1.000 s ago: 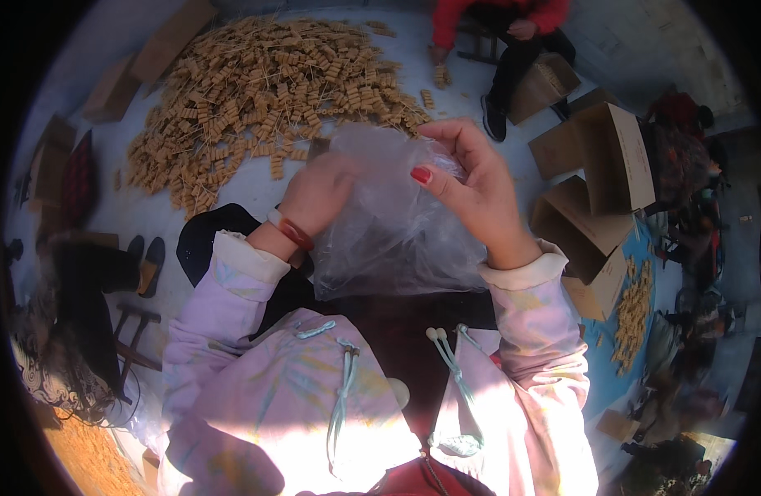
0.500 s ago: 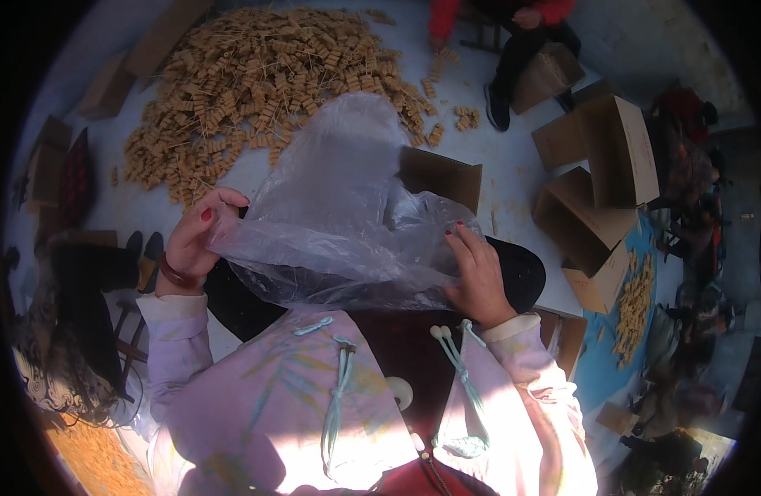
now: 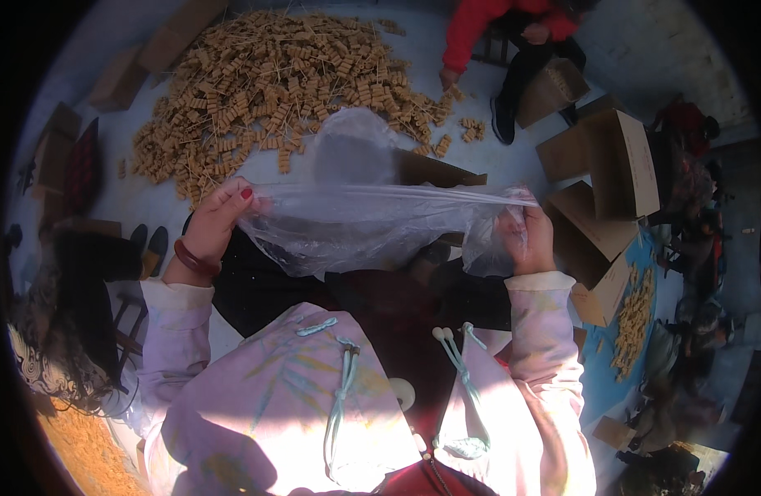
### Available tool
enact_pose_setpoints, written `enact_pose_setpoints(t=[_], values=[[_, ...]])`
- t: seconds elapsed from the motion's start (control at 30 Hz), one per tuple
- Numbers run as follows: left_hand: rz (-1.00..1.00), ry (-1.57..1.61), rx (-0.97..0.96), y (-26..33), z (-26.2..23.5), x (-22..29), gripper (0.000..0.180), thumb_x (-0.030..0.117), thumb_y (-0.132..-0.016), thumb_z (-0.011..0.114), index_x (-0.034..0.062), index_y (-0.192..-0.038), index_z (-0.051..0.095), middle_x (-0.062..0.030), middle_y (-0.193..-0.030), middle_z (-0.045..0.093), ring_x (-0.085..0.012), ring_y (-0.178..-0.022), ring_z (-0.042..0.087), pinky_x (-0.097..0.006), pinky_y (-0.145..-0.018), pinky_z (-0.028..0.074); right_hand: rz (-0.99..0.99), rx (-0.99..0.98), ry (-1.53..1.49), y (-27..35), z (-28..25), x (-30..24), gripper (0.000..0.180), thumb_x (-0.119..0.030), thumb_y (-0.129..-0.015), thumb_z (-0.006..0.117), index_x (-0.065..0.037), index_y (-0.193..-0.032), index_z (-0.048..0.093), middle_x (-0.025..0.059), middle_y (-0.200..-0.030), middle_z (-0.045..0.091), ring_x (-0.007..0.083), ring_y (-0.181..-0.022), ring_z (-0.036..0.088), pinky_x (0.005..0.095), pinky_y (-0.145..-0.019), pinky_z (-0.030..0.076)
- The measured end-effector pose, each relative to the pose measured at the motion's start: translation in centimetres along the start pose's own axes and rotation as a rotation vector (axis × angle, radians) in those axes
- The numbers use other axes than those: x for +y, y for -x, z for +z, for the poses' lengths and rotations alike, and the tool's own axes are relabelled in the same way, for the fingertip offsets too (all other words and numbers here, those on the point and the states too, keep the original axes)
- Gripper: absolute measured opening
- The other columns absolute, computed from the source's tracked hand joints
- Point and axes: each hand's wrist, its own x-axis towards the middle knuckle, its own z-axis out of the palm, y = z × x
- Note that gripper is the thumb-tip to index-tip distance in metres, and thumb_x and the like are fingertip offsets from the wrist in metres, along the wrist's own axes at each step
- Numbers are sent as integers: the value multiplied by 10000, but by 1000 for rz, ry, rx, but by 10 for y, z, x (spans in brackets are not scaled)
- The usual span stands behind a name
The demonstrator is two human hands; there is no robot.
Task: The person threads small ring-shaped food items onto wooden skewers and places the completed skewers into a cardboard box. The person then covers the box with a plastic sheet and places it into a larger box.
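A large clear plastic bag (image 3: 355,227) is stretched taut between my two hands above my lap. My left hand (image 3: 219,221) pinches one end of its edge, thumb on top. At the other end my right hand (image 3: 525,236) grips the bag, with some film lying over its fingers. The bag's closed part puffs up away from me, toward a big pile of skewered, ridged tan food pieces (image 3: 273,91). Behind the bag, a brown cardboard box (image 3: 434,170) is partly hidden.
Open cardboard boxes (image 3: 595,223) stand at the right. Beyond them more tan pieces (image 3: 634,322) lie on a blue sheet. At the far side a person in a red sleeve (image 3: 471,37) reaches to the floor beside a box (image 3: 554,91). Another person's legs (image 3: 91,273) are at the left.
My hands have moved apart and pulled the bag's edge straight. My right hand has gone up and to the right, its fingers now closed on the film. The red-sleeved arm shows more.
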Motion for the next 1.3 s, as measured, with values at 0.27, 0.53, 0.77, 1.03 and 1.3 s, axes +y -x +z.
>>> enact_pose_setpoints(t=[0.27, 0.53, 0.77, 1.03, 1.3], values=[[38, 767, -145, -20, -24, 31, 136, 216, -973, 582, 82, -986, 596, -26, -856, 622, -111, -765, 593, -227, -683, 485, -278, -235, 1280, 31, 9, -53, 248, -65, -875, 635, -15, -1116, 603, 32, -897, 645, 162, -764, 619, 281, -649, 499], [-65, -754, -214, 3, -9, -4, 229, 88, -839, 660, 48, -1062, 630, -15, -914, 617, -118, -812, 589, -232, -736, 462, 60, 266, 23, 13, -39, -38, 122, -43, -869, 613, -40, -984, 574, 57, -896, 631, 153, -769, 596, 269, -639, 498], [77, 231, 326, -14, -21, -27, 231, 152, -984, 508, 26, -1151, 605, -41, -885, 651, -144, -793, 586, -263, -743, 478, -122, -355, 1261, 45, -39, -38, 286, -96, -871, 625, 20, -1129, 582, 100, -1013, 657, 200, -839, 625, 305, -731, 525], [155, 837, -469, -75, -13, 45, 242, 213, -1005, 507, 48, -1163, 589, -37, -887, 648, -190, -747, 588, -305, -764, 506, -140, 260, 181, -9, -1, -49, 154, -95, -912, 563, -20, -1044, 587, 98, -914, 635, 255, -741, 591, 341, -744, 513], [477, -842, 192, -43, 33, 37, 290, 212, -966, 518, -5, -1140, 601, -187, -965, 676, -305, -890, 661, -400, -805, 503, -738, -55, 1944, 35, 17, -68, 502, -273, -860, 717, 9, -1238, 544, 184, -957, 675, 296, -904, 645, 366, -844, 492]])
